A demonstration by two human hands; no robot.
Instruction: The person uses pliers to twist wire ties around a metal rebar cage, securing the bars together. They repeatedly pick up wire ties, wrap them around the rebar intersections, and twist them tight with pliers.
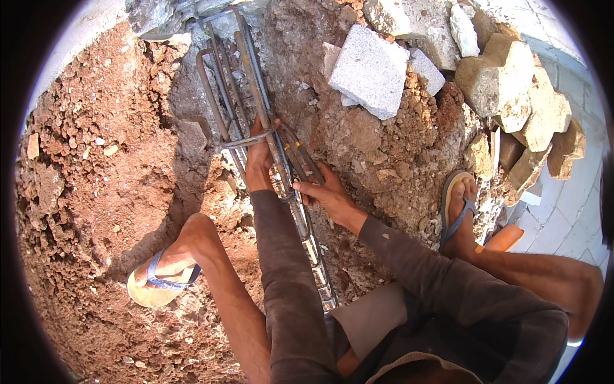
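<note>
Ideally, the left hand (259, 157) braces the steel cage (277, 157) from among its bars, though its fingers are too hidden to tell how tightly they close, while the right hand (329, 195), its grip pinching the cage's right edge, should hold the bent loop (246, 140) square. No true container, the open-framed cage lies on dug earth (109, 211) between the sandalled feet (167, 264).

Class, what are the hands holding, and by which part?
A rebar cage: the left hand at a crosswise stirrup, the right hand on the right-side bars.
</note>
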